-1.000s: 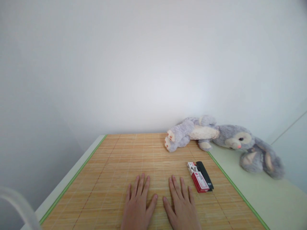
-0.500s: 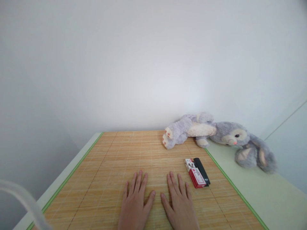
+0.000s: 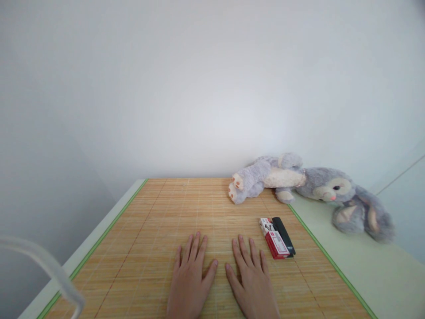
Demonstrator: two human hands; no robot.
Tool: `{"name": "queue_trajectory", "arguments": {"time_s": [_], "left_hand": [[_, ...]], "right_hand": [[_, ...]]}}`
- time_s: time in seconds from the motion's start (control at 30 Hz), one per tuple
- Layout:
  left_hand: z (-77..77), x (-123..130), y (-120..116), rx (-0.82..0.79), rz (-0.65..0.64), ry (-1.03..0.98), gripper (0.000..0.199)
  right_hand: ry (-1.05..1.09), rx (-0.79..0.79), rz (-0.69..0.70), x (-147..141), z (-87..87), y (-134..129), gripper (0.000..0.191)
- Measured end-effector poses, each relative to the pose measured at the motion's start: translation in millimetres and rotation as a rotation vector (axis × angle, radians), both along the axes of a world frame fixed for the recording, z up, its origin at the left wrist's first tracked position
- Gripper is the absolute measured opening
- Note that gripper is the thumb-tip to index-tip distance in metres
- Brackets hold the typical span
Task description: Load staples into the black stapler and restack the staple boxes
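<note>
My left hand [image 3: 191, 281] lies flat, palm down, on the bamboo mat [image 3: 186, 208], fingers stretched out and thumb pointing inward. Beside it, my right hand [image 3: 251, 279] rests the same way, also holding nothing. A narrow strip of mat shows between the two thumbs. Just beyond the right fingertips sit a red-and-white small box [image 3: 277, 245] and a mostly white small box [image 3: 266, 225]. Against their right side lies a long black object [image 3: 283, 235], perhaps a stapler; its kind is not clear.
A grey plush rabbit [image 3: 285, 177] lies on its side along the back right, its head and ears past the mat's green edge on the pale tabletop [image 3: 372, 266]. A white wall [image 3: 199, 88] stands behind. At lower left a white curved tube [image 3: 49, 263] crosses the view.
The camera view has shifted slightly, so the mat, rabbit and boxes appear a little further right. Both hands remain flat on the mat.
</note>
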State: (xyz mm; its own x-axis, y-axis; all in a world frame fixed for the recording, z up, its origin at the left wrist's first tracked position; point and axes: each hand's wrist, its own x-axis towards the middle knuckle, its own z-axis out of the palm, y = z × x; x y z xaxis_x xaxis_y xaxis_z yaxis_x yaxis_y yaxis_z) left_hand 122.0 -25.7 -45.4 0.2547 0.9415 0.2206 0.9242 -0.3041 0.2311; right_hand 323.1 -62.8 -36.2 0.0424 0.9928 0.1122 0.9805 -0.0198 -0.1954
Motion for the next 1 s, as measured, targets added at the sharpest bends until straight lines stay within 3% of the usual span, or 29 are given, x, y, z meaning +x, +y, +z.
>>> {"name": "queue_trajectory", "arguments": {"time_s": [1.0], "left_hand": [[1.9, 1.5, 1.1, -0.002, 0.009, -0.004, 0.061]], "right_hand": [[0.039, -0.018, 0.026, 5.3, 2.6, 0.7, 0.061]]}}
